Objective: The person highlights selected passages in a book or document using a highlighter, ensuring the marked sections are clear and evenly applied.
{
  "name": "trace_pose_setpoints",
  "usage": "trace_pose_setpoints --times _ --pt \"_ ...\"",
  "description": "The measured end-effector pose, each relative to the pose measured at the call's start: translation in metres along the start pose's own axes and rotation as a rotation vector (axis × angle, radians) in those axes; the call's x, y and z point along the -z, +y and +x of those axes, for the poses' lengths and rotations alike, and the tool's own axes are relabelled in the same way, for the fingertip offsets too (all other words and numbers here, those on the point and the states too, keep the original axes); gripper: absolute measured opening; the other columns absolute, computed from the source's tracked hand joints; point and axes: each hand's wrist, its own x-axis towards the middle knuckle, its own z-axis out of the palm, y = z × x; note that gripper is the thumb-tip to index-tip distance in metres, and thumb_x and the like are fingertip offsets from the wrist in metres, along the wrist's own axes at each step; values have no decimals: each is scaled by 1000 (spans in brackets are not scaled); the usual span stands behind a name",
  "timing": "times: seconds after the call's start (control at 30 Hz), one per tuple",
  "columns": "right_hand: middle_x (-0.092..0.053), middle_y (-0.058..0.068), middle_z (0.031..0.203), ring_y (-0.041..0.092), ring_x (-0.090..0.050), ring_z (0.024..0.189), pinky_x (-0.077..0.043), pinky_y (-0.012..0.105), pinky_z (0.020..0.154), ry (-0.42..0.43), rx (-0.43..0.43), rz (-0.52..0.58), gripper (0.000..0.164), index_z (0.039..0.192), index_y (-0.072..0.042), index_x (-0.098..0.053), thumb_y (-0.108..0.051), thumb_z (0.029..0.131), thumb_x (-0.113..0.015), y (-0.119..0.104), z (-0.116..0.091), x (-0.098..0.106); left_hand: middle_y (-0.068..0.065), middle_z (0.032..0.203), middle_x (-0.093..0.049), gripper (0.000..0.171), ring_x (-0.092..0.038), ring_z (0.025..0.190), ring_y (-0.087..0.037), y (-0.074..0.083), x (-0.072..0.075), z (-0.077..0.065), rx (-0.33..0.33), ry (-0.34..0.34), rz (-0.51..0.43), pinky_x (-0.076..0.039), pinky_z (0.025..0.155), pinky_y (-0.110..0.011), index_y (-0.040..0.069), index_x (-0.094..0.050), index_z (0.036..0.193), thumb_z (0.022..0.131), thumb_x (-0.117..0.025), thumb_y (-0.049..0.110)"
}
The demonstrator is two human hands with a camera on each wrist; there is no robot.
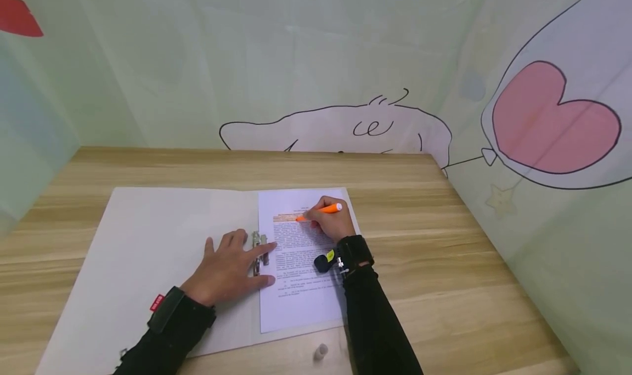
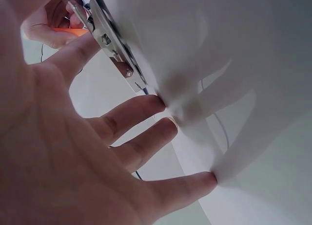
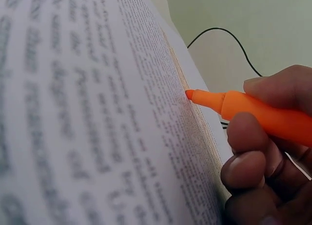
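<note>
My right hand grips an orange highlighter, its tip down on the upper lines of a printed sheet. Orange marking covers a few lines near the top of the text. In the right wrist view the highlighter is pinched between thumb and fingers, tip touching the page. My left hand lies with fingers spread across the fold of a white folder, thumb and index finger on the sheet's left edge. Beneath that hand is a metal clip, also visible in the left wrist view beside the fingers.
A small whitish cap lies on the wooden table just below the folder's near edge. Behind the table hangs a pale cloth wall with cartoon drawings; it also runs along both sides.
</note>
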Motion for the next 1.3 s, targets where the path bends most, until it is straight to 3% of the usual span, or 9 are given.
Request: trace_pose_setpoints --times 1.3 --pt "-60 6 55 16 -50 44 -44 22 43 5 -6 57 26 62 -9 -59 -3 80 -77 2 -1 11 -23 128 -51 67 -45 123 -44 1 0 -2 -5 20 12 -24 99 -84 32 -61 136 76 -78 56"
